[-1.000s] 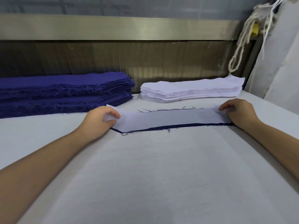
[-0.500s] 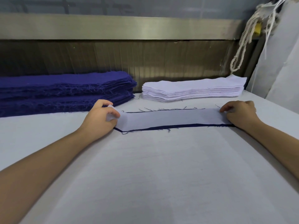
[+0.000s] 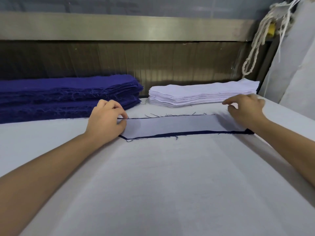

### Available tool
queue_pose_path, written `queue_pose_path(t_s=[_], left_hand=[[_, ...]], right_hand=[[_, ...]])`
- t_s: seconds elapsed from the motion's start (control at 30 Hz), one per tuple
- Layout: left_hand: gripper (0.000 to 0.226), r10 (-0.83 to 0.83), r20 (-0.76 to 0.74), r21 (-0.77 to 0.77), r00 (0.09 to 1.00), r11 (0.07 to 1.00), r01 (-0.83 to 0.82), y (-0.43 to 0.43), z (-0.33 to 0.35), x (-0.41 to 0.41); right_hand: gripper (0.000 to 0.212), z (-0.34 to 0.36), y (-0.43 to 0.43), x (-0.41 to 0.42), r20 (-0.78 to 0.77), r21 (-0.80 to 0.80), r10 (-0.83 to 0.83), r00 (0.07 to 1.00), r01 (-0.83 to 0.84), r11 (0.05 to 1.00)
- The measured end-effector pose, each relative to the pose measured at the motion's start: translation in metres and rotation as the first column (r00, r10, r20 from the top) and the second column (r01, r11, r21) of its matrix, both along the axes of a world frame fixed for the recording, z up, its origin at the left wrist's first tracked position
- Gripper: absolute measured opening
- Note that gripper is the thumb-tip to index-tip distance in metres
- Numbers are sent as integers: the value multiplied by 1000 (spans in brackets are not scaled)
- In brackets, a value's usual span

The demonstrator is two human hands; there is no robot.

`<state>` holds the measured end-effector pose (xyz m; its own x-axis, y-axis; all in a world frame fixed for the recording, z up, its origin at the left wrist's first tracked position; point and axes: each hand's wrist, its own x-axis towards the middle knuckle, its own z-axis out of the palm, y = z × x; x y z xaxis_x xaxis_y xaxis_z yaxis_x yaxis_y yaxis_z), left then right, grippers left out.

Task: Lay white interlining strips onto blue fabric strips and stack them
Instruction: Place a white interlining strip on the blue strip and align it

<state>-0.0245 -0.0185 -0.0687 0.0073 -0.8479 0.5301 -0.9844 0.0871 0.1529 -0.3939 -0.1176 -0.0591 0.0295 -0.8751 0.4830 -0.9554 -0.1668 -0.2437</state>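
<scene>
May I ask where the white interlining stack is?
Head view: the white interlining stack lies at the table's back, right of the blue fabric stack, beyond the right hand.

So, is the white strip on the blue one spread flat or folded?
Spread flat. The white interlining strip lies smooth on the blue fabric strip, whose edge shows along the near side.

The left hand (image 3: 105, 120) is resting at the left end of the white interlining strip (image 3: 172, 125), its fingers (image 3: 113, 105) curled, thumb and forefinger pinching the strip's far edge. The right hand (image 3: 245, 111) is hovering just above the strip's right end, blurred, loosely bent, holding nothing. Both forearms are reaching in from the strip's near side.
</scene>
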Motion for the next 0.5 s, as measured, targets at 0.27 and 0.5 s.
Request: queue_pose_path(t_s=[0.27, 0.5], left_hand=[[19, -156, -84, -8, 984, 988, 156, -57, 17, -31], [24, -187, -146, -5, 971, 982, 188, -98, 29, -60]], right_hand=[[30, 15, -34, 94, -215, -34, 373, 902, -389, 921], [26, 11, -54, 127, -331, 28, 367, 869, -379, 925]])
